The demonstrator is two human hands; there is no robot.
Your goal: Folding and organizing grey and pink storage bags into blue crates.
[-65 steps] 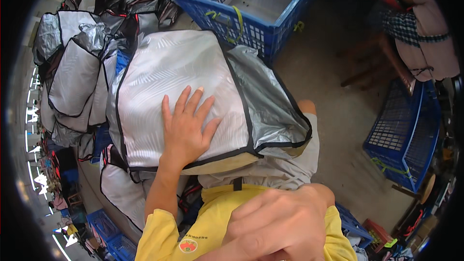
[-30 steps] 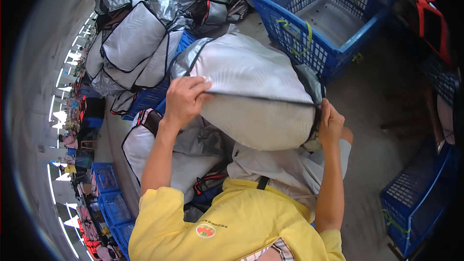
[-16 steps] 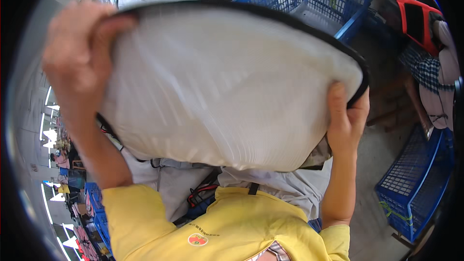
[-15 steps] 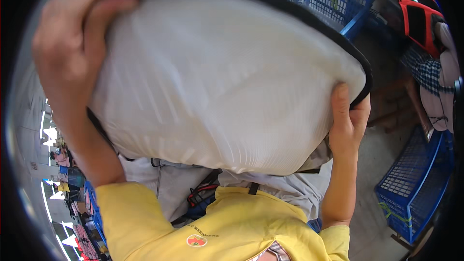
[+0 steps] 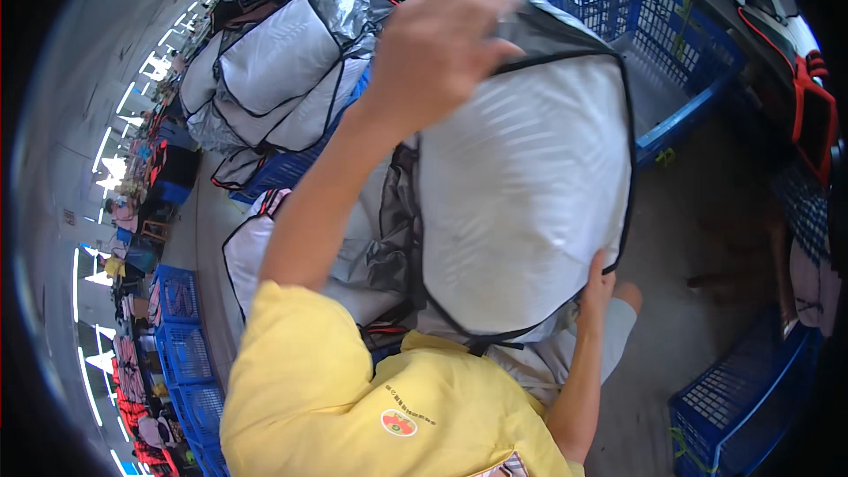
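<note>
A white sewn bag piece (image 5: 526, 203) with black-bound edges and a dark grey section at its top stands before me. Its lower end is by my lap. My right hand (image 5: 598, 287) is closed on its lower right edge, thumb over the white face and the other fingers behind. At the upper left of the piece, by the dark grey section, is my left hand (image 5: 437, 49), bent and blurred by motion. Its thumb and fingertips lie near that cloth; whether they grip it I cannot make out.
Similar white and silver pieces (image 5: 278, 57) are heaped at the far left over a blue crate. More white and grey cloth (image 5: 358, 278) lies left of my lap. Blue plastic crates stand at the far right (image 5: 649, 137), lower right (image 5: 742, 397) and left (image 5: 185, 344). Another person's leg (image 5: 784, 283) shows at right.
The bag piece has turned from lying across my view to standing lengthwise. My left hand has moved right from the far left; my right hand has dropped lower along the edge.
</note>
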